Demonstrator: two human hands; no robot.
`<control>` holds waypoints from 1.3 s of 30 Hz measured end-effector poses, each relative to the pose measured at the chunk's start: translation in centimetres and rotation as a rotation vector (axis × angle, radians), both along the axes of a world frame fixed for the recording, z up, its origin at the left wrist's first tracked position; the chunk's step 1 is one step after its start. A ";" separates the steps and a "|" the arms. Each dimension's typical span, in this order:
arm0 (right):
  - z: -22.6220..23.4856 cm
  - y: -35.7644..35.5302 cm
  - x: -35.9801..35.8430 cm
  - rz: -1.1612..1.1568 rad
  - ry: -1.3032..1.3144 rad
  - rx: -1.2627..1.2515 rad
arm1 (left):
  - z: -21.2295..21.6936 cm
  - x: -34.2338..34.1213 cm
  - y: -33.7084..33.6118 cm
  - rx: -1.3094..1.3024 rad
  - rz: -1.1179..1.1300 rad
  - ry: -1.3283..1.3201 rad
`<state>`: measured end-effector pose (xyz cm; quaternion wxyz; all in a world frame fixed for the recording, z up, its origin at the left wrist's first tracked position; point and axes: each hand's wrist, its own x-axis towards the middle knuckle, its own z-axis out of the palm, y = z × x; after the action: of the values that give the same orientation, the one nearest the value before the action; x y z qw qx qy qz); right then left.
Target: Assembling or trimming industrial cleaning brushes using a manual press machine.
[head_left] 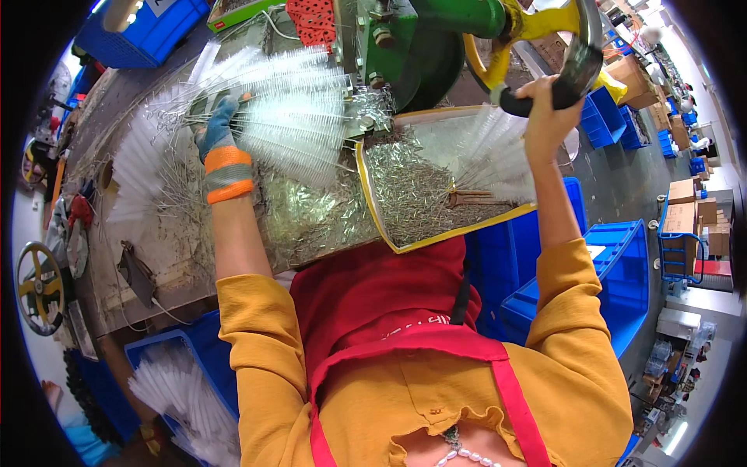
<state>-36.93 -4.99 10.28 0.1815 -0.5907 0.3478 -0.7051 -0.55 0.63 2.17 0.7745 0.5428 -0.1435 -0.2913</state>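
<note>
My left hand (pixel 220 131), in a blue, grey and orange glove, is closed round the wire stems of a fanned bundle of white tube brushes (pixel 299 97). The stem ends at the bundle's right side reach the base of a green hand press (pixel 436 35). More white brushes (pixel 140 167) lie just left of the glove. My bare right hand (pixel 547 113) grips the black rim of the press's yellow-spoked handwheel (pixel 545 23). Below the press, a yellow-edged tray (pixel 379 210) holds cut wire bits (pixel 408 175), several brushes (pixel 498 144) and a rusty metal tool (pixel 471 200).
Wire scraps litter the worktable (pixel 183 272). Blue bins (pixel 622 268) stand at my right side. Another blue bin (pixel 191 342), filled with white brushes, is at lower left. A blue crate (pixel 128 39) sits at far left; a red spotted cloth (pixel 311 22) lies beside the press.
</note>
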 end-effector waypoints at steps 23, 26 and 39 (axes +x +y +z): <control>9.1 -3.4 -2.2 0.028 0.434 0.372 | -1.6 0.9 -1.4 -0.089 -0.068 0.024; 9.7 -2.7 -2.0 -0.135 0.467 0.413 | -0.8 0.7 -1.5 -0.019 -0.042 0.034; 1.7 -1.2 -2.6 -0.050 0.183 0.163 | -0.5 -0.4 -1.7 0.062 0.145 -0.023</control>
<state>-39.53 -6.18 12.01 0.1790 -0.6269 0.4337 -0.6220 -0.91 -1.08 1.62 0.7748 0.5788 -0.1038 -0.2322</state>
